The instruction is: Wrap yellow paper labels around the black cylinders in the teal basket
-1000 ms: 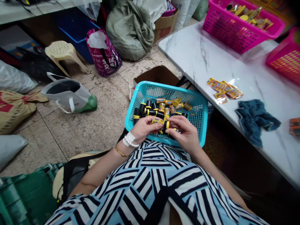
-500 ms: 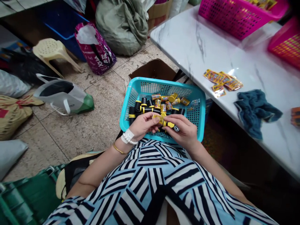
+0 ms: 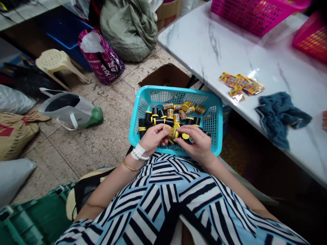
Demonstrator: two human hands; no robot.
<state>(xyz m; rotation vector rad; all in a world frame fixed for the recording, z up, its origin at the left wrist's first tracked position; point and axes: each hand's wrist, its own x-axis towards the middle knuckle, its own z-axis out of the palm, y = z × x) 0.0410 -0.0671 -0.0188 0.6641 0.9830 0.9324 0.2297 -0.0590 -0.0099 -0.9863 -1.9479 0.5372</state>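
Observation:
A small yellow-labelled canister (image 3: 172, 132) is held between both my hands above a turquoise plastic basket (image 3: 176, 90). My left hand (image 3: 154, 136) pinches its left end between thumb and fingertips. The fingers of my right hand (image 3: 196, 140) close on its right end, partly hiding it. Beside the right fingers shows a yellow round cap (image 3: 185, 136); I cannot tell if that hand touches it. Inside the basket lie several black canisters with yellow lids (image 3: 159, 120) and, toward the back, several canisters with printed yellow labels (image 3: 176, 118).
On the marbled white table (image 3: 189, 44) at right are yellow printed labels (image 3: 240, 83), a crumpled blue cloth (image 3: 282, 117) and pink baskets (image 3: 245, 17). A cardboard box (image 3: 166, 75) stands behind the turquoise basket. Leftward are a tote bag (image 3: 81, 109) and a beige stool (image 3: 55, 61).
The whole view has shifted slightly. Both hands keep hold of the canister, with small finger movements, and the right fingers sit a little further left along it.

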